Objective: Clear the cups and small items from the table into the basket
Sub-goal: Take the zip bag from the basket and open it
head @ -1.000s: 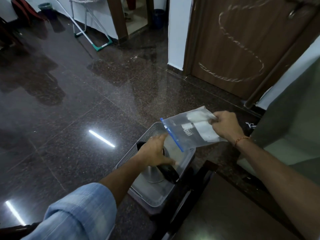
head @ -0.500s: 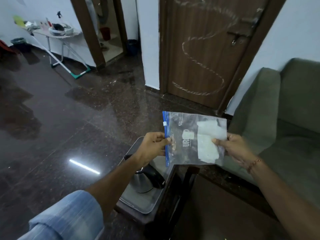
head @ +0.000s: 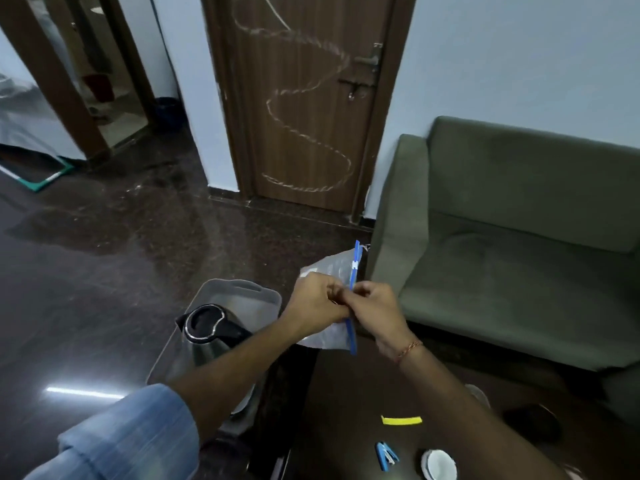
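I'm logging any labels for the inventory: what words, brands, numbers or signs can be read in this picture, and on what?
None can be read.
Clear zip-lock plastic bag with a blue seal strip, held by both hands: no print legible; it is creased and blurred.
Brown wooden door: a pale chalk squiggle only, no letters.
Yellow paper strip on the dark table: blank as far as can be seen.
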Tool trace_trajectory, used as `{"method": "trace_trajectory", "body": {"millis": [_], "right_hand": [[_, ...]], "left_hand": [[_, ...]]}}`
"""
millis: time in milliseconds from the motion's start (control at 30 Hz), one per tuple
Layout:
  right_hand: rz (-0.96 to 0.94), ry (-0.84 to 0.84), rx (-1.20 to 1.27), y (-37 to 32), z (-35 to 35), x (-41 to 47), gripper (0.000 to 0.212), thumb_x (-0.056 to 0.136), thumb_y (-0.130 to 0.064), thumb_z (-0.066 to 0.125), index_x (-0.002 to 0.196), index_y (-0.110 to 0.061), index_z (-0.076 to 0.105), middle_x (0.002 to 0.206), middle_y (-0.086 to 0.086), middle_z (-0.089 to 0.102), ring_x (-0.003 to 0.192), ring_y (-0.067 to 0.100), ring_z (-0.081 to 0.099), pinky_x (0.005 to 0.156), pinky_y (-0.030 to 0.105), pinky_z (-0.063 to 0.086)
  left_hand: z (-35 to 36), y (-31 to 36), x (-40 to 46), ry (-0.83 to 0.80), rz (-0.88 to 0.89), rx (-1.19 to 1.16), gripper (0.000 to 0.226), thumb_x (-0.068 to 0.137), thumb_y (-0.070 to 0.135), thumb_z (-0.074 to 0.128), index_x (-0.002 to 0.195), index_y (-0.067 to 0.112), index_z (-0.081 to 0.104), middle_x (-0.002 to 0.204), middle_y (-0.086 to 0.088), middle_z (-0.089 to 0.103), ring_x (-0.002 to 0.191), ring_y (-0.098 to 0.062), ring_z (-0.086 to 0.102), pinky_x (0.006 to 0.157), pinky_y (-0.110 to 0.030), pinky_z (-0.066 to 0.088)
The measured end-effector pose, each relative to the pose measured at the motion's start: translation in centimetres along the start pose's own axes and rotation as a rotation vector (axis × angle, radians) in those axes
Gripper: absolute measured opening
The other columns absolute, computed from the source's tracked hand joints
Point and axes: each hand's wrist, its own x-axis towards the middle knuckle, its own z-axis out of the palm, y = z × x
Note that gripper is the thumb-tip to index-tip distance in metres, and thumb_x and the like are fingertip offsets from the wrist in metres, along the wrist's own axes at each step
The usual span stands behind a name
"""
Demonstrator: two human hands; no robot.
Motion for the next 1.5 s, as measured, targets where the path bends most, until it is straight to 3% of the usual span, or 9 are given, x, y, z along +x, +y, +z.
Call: {"method": "trace_trajectory", "body": {"millis": [200,567,734,868,1068,1168,1268,1368,1502], "right_hand": [[0.107,-0.040,0.004,2.8,-7.5,-2.3,0.035,0.093,-0.022,0.053,0.065,-0.019,0.074,0.064,0.003,0.070,0.062,0.017,0.065,0.057,0.028,0.051],[0.163,-0.049,0.085,6.9,-22.0,-8.5,0.027,0.090,-0.010,0.050,0.072,-0.010,0.070,0.075,0.017,0.064,0.069,0.025,0.062,0.059,0.027,0.047],[0.101,0.161,-0.098,8.5,-26.4,-10.2,0.029,0.085,-0.014,0.056,0.060,-0.005,0.068,0.052,0.007,0.060,0.048,0.011,0.051,0.047,0.021,0.041],[0.042,0.354,-0.277,9.6,-29.4,-11.1,0.025,0.081,-0.015,0.058,0.068,0.005,0.067,0.067,0.025,0.065,0.055,0.015,0.045,0.054,0.030,0.039],[0.027,0.490,-0.473,9.9,-31.7,-12.9,0.016,0.082,-0.014,0.057,0.085,-0.005,0.071,0.075,0.012,0.073,0.076,0.030,0.068,0.070,0.039,0.056],[-0.119,0.616,-0.543,9.5,-30.2,-15.0,0.025,0.083,-0.011,0.062,0.107,-0.014,0.066,0.090,0.005,0.072,0.086,0.022,0.066,0.077,0.033,0.053],[-0.294,0.623,-0.522,9.2,-28.2,-16.7,0.021,0.076,-0.001,0.061,0.087,-0.016,0.072,0.075,-0.002,0.071,0.070,0.005,0.064,0.067,0.014,0.048],[-0.050,0.452,-0.320,9.9,-28.3,-16.7,0.030,0.071,0.003,0.054,0.072,-0.016,0.077,0.053,-0.012,0.066,0.054,-0.009,0.060,0.051,0.001,0.039],[0.245,0.283,-0.145,13.0,-28.5,-15.6,0.019,0.075,0.010,0.053,0.077,0.007,0.071,0.067,0.012,0.066,0.062,0.015,0.057,0.061,0.028,0.045]], "left_hand": [[6.5,2.1,-1.7,-0.151,-0.097,-0.241,0.022,0.078,-0.002,0.070,0.098,0.004,0.075,0.083,-0.016,0.075,0.076,-0.020,0.071,0.075,-0.031,0.061],[21.4,8.4,-4.2,-0.124,-0.205,-0.279,0.027,0.075,0.013,0.084,0.092,-0.002,0.069,0.078,-0.017,0.073,0.069,-0.023,0.073,0.063,-0.032,0.061],[25.2,10.8,-4.9,-0.155,-0.228,-0.318,0.020,0.078,0.011,0.080,0.086,-0.001,0.067,0.068,-0.012,0.068,0.060,-0.018,0.070,0.053,-0.028,0.058],[26.9,11.9,-5.0,-0.086,-0.179,-0.218,0.008,0.081,0.004,0.071,0.082,-0.001,0.064,0.058,-0.009,0.066,0.052,-0.021,0.069,0.051,-0.034,0.060],[28.1,13.5,-5.5,-0.069,-0.088,-0.153,0.012,0.083,0.010,0.067,0.087,0.002,0.059,0.054,-0.009,0.065,0.049,-0.025,0.069,0.044,-0.032,0.057],[28.7,14.2,-6.2,-0.126,-0.010,-0.124,0.012,0.081,0.008,0.065,0.089,0.004,0.057,0.051,-0.009,0.064,0.045,-0.025,0.067,0.043,-0.035,0.057],[29.6,14.2,-7.0,-0.184,0.045,-0.098,0.007,0.082,0.008,0.064,0.086,0.006,0.059,0.048,-0.004,0.063,0.040,-0.020,0.065,0.037,-0.029,0.052],[30.3,13.1,-8.1,-0.222,0.042,-0.077,0.003,0.085,0.005,0.060,0.086,0.008,0.058,0.047,0.001,0.061,0.039,-0.018,0.064,0.036,-0.028,0.052],[30.5,11.8,-9.3,-0.254,0.077,-0.052,0.003,0.087,0.009,0.058,0.087,0.011,0.056,0.050,0.001,0.063,0.041,-0.018,0.065,0.041,-0.036,0.056]]}}
